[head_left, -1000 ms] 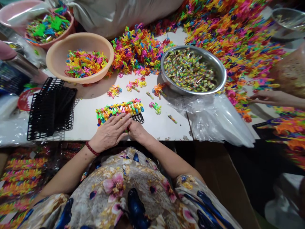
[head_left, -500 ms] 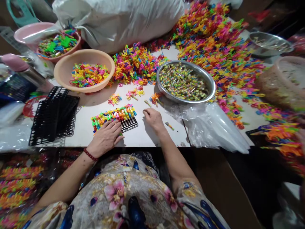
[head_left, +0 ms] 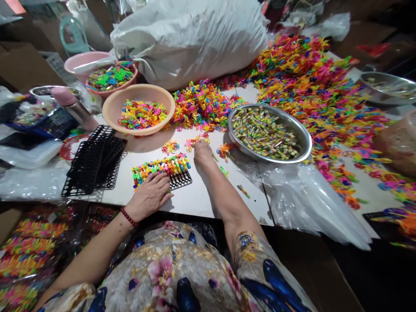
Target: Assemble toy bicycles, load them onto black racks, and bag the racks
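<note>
My left hand (head_left: pixel 150 195) lies with fingers stretched flat over the near side of a black plastic rack (head_left: pixel 182 180). Rows of small bright plastic pieces (head_left: pixel 162 167) fill most of that rack; the slots at its right end show bare. Beyond the rack, my right hand (head_left: pixel 203 154) reaches down to a few loose colourful plastic pieces (head_left: pixel 191 142), its fingers curled and mostly hidden. What they grip I cannot make out. An orange piece (head_left: pixel 224 151) lies to its right, and a green piece (head_left: pixel 224 172) and a short patterned tube (head_left: pixel 243 190) lie beside my right forearm.
A steel bowl (head_left: pixel 307 147) of patterned tubes stands right of my right hand. Behind are a peach basin (head_left: pixel 112 117) of plastic pieces and a big heap (head_left: pixel 292 82). Stacked black racks (head_left: pixel 94 164) lie left; clear plastic bags (head_left: pixel 312 199) lie right.
My right hand has moved forward from beside the rack to the loose pieces. A green piece now shows by my right forearm. My left hand stays on the rack; the camera view has shifted.
</note>
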Demonstrator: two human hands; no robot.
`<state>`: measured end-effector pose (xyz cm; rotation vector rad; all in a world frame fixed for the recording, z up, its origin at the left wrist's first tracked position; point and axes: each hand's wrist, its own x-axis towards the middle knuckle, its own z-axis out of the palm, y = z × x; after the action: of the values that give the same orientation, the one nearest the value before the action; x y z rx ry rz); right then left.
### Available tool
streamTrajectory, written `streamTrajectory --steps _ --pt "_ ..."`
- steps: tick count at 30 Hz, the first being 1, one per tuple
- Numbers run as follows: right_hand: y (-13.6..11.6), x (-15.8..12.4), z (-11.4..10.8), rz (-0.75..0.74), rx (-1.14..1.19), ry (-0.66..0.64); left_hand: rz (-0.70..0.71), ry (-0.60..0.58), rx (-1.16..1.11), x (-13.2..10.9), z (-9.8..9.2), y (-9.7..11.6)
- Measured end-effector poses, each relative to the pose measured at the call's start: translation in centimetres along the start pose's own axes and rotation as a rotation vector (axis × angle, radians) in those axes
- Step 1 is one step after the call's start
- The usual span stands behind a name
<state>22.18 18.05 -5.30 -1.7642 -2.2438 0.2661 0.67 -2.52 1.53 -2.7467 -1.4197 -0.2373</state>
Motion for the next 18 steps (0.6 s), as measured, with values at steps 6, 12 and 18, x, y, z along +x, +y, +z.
streamTrajectory --steps 6,12,18 --pt "0.6 -2.6 -0.6 0.087 -0.036 -0.071 0.03 0.047 -0.051 -0.4 0.1 -0.4" --pt "-0.9 -4.3 -1.2 0.024 -0.072 -0.085 0.029 0.082 -0.118 -0.3 0.0 -0.7" --pt "-2.5 -5.5 -1.2 0.024 -0.104 -0.17 0.024 -0.012 -0.12 0.3 -0.2 -0.7"
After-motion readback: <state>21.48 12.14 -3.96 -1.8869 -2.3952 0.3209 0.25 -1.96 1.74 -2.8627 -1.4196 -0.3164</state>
